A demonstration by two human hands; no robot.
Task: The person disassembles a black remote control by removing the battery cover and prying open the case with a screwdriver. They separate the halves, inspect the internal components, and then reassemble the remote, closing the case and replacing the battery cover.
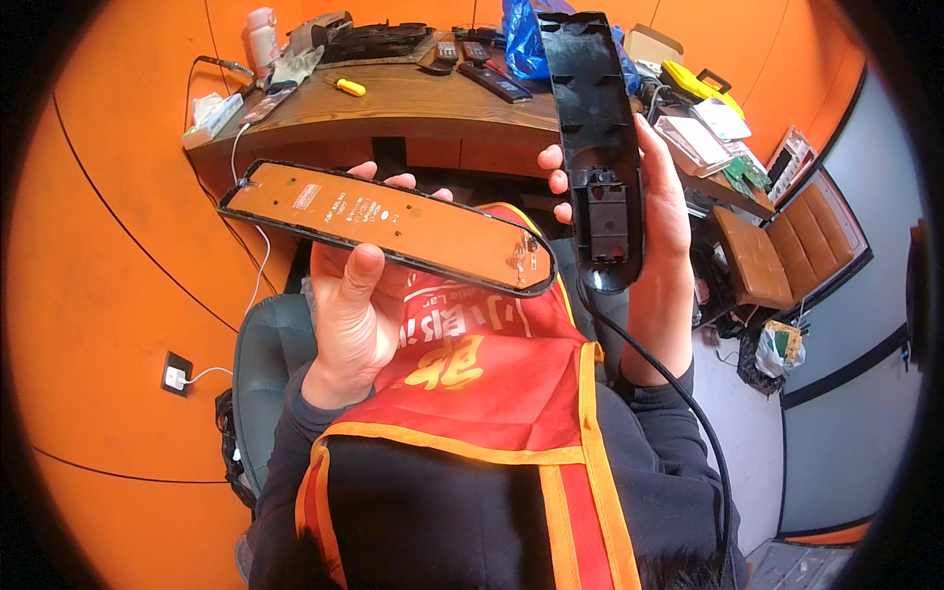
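My left hand (346, 320) is closed round one half of a remote control, a long black-rimmed piece with a brown circuit board (369, 218) facing up. The thumb presses its near edge, and fingertips show beyond the far edge. In my right hand (665, 192) is the other half, a black remote control back shell (595, 123), held nearly upright with its hollow inside facing me. A battery compartment shape shows near its lower end. The two halves are apart. A black cable (678, 388) runs down from behind the shell; whether it joins it I cannot tell.
A wooden desk (413, 96) stands ahead, with a yellow-handled screwdriver (350, 88), a dark remote control (495, 83), a blue plastic bag (526, 49) and a white bottle (263, 41) on it. A brown chair (752, 256) is at right. A white charging cable (258, 265) hangs at left.
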